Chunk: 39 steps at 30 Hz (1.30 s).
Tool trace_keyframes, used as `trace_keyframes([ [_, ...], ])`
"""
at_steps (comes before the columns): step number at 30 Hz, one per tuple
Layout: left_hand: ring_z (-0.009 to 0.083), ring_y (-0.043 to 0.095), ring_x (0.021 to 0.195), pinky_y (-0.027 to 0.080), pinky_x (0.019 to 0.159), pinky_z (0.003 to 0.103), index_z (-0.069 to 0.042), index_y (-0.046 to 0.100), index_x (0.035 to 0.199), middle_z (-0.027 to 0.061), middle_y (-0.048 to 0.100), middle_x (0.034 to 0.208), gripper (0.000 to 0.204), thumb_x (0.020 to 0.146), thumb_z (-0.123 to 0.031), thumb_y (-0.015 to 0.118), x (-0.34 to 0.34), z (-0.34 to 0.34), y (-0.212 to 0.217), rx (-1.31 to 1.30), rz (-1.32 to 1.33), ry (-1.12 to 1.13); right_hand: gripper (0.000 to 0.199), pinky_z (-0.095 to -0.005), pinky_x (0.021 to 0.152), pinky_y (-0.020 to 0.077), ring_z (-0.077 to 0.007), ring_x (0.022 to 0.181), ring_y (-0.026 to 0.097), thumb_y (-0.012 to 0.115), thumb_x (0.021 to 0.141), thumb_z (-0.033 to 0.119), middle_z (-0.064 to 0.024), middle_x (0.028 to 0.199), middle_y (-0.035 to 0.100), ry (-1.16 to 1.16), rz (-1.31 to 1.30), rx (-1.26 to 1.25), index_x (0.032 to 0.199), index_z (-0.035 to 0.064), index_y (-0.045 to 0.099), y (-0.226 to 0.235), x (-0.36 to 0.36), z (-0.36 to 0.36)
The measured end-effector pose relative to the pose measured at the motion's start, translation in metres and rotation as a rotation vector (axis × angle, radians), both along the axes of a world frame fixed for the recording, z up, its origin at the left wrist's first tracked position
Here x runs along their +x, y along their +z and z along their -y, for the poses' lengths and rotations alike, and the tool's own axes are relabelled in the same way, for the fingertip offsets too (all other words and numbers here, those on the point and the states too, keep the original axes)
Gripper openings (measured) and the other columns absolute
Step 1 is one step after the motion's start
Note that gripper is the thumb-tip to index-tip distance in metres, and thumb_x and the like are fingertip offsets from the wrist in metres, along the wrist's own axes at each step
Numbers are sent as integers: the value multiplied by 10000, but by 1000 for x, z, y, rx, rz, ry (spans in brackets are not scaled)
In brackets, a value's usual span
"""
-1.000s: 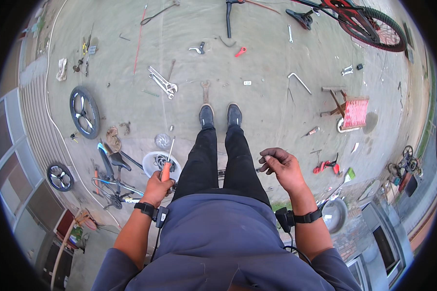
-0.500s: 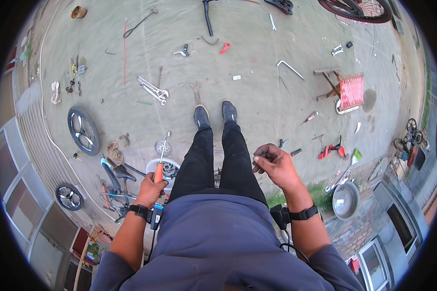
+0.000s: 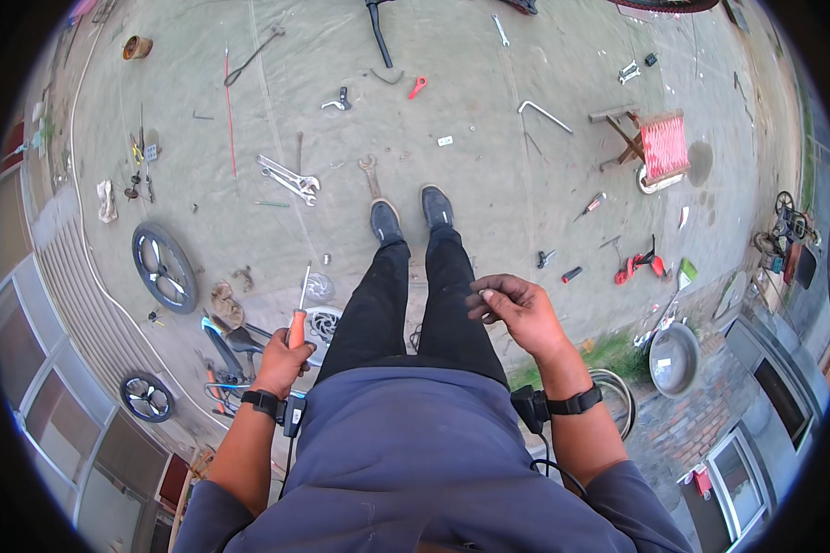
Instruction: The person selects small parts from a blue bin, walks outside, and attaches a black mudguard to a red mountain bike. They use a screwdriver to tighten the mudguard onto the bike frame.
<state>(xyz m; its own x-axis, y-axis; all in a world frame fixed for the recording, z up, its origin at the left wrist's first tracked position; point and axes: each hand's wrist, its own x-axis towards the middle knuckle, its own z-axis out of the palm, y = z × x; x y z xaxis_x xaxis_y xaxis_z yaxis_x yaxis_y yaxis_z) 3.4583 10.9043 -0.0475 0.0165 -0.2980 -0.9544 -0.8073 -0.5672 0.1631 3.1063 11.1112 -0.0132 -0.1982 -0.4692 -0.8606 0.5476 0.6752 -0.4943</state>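
Observation:
An orange-handled screwdriver point(image 3: 298, 330) points away from me, its shaft upward, with my left hand point(image 3: 281, 366) wrapped round the handle. Below it lie a brake rotor point(image 3: 323, 325) on a pale round surface and a second rotor point(image 3: 319, 288), both apart from the tip. My right hand point(image 3: 524, 318) hovers beside my right thigh, thumb pressed against the curled, dark-stained fingers. Whatever may be pinched there is too small to tell. Just beyond my shoes lies an open-ended wrench point(image 3: 370, 177); several adjustable wrenches point(image 3: 290, 180) are grouped to its left.
A folding stool point(image 3: 664, 147) with a red woven seat stands at right, near a metal basin point(image 3: 674, 359). Left are a black spoked wheel point(image 3: 163, 267), a smaller wheel point(image 3: 147, 396) and a bicycle point(image 3: 240, 341). A brake lever point(image 3: 339, 100) and hex key point(image 3: 544, 116) lie ahead.
The view has shifted slightly, with the ground things displaced in it. The screwdriver stays in my left hand, its tip a little lower. My right fingers reach slightly further left.

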Motion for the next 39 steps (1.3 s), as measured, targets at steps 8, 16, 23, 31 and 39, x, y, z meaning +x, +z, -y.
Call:
trace_keyframes([
  [8,125,552,533,424,460,270,24,505,1109,58,578,773,380,818,-79,728,16,10,-18,9,-14,-99,216,-297,791,544,-151,856,683,539,965,52,-114,977,719,-66,-36,7,1132,-46,634,-1,33,-16],
  [16,120,576,578,431,474,266,51,485,1186,74,602,840,461,824,-105,723,13,7,-17,29,-21,-187,175,-281,772,541,-138,844,679,598,943,52,-88,925,714,-180,-44,-28,1083,-44,642,-4,58,-57],
  [23,117,547,559,425,465,261,36,481,1191,65,588,833,462,819,-92,724,-5,-15,-18,20,-19,-265,158,-256,709,538,-159,844,711,633,968,95,-89,929,723,-289,-46,-28,1086,-8,657,-14,73,-107],
  [31,121,536,509,426,454,266,32,482,1159,57,580,799,437,814,-81,724,-47,-67,-6,1,-10,-439,190,-278,762,550,-148,827,685,553,951,-14,-110,968,713,-488,-14,-38,1115,-38,646,-12,93,-205],
  [39,129,543,514,428,465,274,38,475,1158,70,584,805,425,826,-73,715,-83,-116,-7,1,-27,-604,206,-276,721,542,-168,853,712,524,941,9,-109,970,723,-620,-41,46,1104,-12,649,-8,117,-292],
])
